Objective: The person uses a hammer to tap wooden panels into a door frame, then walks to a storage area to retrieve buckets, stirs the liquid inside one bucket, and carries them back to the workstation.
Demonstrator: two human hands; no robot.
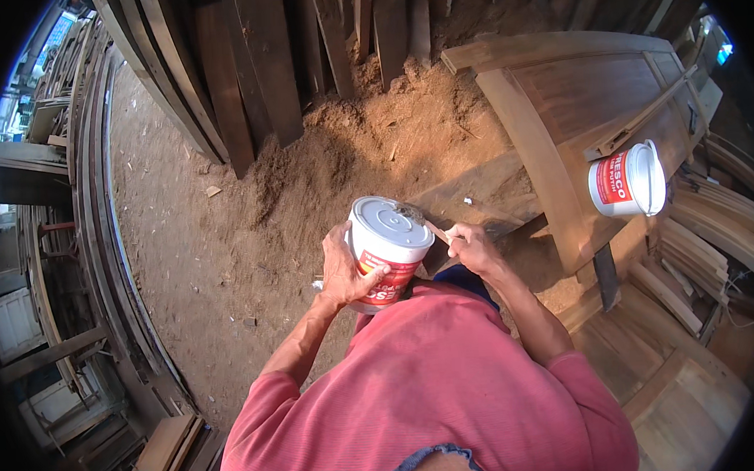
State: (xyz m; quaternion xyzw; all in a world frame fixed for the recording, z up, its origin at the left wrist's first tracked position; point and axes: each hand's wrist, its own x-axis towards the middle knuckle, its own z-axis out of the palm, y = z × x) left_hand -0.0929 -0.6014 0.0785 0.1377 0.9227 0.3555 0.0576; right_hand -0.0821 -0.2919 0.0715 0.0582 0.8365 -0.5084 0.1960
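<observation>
- Hands, bare, two: the left hand [349, 267] is clasping a white cylindrical plastic bucket with a red label [405, 253]; the right hand [471, 246] is gripping a slim brown-handled tool [435, 230].
- Step in hand, as judged: the tool's grey-brown tip is meeting the edge of the bucket's round, pale grey, ringed top face [385, 220]. Good work would be calling for short, low strokes along the rim, a firm brace against the bucket, and left fingers lying clear of the tip's line.
- Left hand, state: spreading half open around the wall, its thumb pressing the near side.
- Right hand, state: curling tightly on the handle, thumb and forefinger pinching; the other fingers are partly hiding.
- Bucket, position: tilting slightly, just before the faded red shirt [444, 377]; its support is not showing.
- Second white bucket with a red label [615, 180]: resting on a brown panelled wooden door [552, 154], well apart, at right.
- Loose brown sawdust [422, 114]: covering the ground beyond.
</observation>
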